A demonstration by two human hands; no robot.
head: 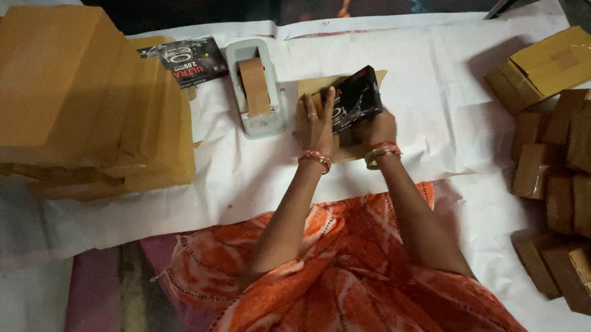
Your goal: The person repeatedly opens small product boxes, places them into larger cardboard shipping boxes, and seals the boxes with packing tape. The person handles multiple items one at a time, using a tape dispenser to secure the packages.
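A small black glossy box [355, 98] lies tilted on a flat brown cardboard piece [308, 86] on the white paper sheet [435, 79]. My left hand [316, 120] presses against the box's left side and the cardboard, fingers spread upward. My right hand [378, 128] grips the box's lower right end. Both wrists wear orange and red bangles.
A grey tape dispenser [256, 90] with brown tape stands left of the hands. Another black box [188, 59] lies behind a tall stack of flat brown cartons [76, 100] at left. Several small sealed brown boxes [572, 153] pile up at right. Orange patterned cloth [357, 284] covers my lap.
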